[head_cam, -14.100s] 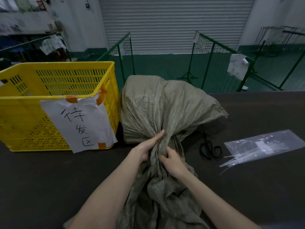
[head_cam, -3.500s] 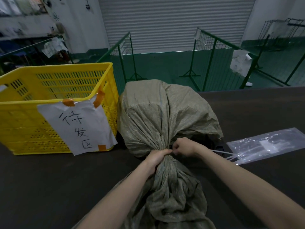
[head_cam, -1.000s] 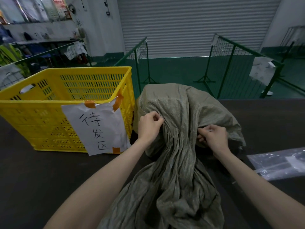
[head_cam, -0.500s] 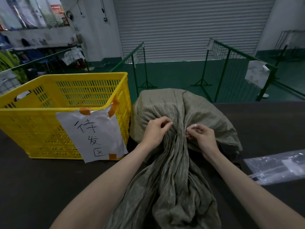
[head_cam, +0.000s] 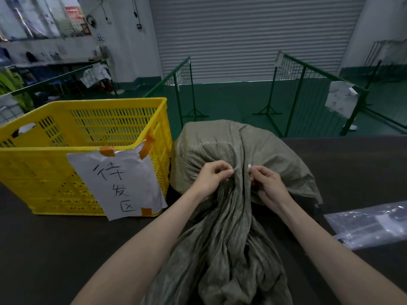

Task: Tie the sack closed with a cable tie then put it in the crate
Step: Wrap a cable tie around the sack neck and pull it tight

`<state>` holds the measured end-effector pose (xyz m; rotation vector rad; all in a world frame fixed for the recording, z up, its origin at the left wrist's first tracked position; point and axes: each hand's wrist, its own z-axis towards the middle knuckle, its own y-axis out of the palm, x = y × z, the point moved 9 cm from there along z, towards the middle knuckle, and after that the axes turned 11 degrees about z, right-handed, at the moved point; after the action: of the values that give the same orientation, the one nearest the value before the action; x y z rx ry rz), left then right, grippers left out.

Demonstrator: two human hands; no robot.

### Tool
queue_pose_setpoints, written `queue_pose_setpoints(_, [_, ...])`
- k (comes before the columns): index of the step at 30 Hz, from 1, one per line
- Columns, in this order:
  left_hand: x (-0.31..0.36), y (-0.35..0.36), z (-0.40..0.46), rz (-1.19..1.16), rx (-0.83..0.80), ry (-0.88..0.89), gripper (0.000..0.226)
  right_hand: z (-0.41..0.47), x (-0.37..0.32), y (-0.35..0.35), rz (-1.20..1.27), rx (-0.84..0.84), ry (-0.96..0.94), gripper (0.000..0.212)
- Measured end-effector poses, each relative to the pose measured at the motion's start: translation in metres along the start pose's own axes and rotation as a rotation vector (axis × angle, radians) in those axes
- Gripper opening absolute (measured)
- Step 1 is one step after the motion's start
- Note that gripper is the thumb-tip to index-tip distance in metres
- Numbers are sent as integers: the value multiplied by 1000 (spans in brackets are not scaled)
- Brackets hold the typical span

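The olive woven sack point(head_cam: 231, 155) is lying on the dark table point(head_cam: 44, 249) just beside the yellow crate point(head_cam: 55, 172). The left hand point(head_cam: 211, 179) and right hand point(head_cam: 267, 186) are each pinching an end of the white cable tie point(head_cam: 249, 167) at its gathered neck.

A clear plastic bag point(head_cam: 372, 225) lies on the dark table point(head_cam: 55, 245); green railings point(head_cam: 308, 100) stand beyond.

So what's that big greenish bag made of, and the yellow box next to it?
The sack looks like woven plastic cloth, dull olive with a faint sheen: it crumples into stiff pleats and shows a fine weave. The crate looks like hard moulded plastic, bright and smooth, with neat rows of slots in its walls. The paper sign taped to it is thin and slightly wrinkled.
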<state>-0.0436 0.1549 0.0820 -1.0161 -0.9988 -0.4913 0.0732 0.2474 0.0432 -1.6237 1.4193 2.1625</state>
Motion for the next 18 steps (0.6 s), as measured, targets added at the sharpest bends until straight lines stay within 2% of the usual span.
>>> queue_pose_setpoints(9, [-1,9,5,39,-85,3,8,11,7,12,-109,-78,92,25])
queue_pose_setpoints(18, [-4,11,8,42,-106,5,18,18,13,11,-191,-122,138,25])
